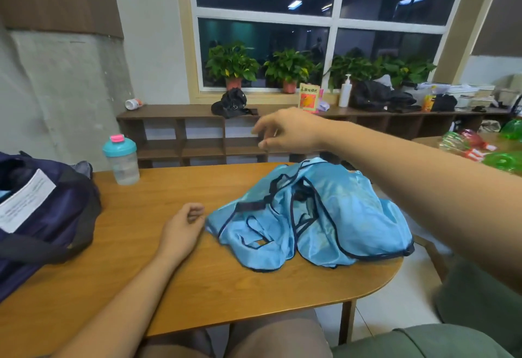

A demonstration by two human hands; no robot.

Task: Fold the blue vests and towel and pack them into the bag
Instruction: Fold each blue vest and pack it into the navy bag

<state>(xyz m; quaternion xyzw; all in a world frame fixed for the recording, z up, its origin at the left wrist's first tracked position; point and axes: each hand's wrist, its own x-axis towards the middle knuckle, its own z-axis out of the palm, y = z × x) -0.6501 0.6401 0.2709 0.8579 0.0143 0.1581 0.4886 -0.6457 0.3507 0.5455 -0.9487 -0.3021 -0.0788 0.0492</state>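
bag (pixel 56 216) left | bottle (pixel 121 160) behind | vests (pixel 339 216) heaped | left hand (pixel 183 228), right hand (pixel 285 132): fingers (pixel 195 212) loose, empty

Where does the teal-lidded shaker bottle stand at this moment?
In the head view, the shaker bottle stands upright on the table at its far edge, just right of the navy bag.

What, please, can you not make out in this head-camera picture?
All in the head view:
- Blue vests: heaped and tangled, their number unclear; the right forearm covers the heap's far right part.
- Towel: not distinguishable; possibly under the heap.
- Bag: cut off by the left edge, its inside mostly unseen.
- Paper label on the bag: print too small to read.
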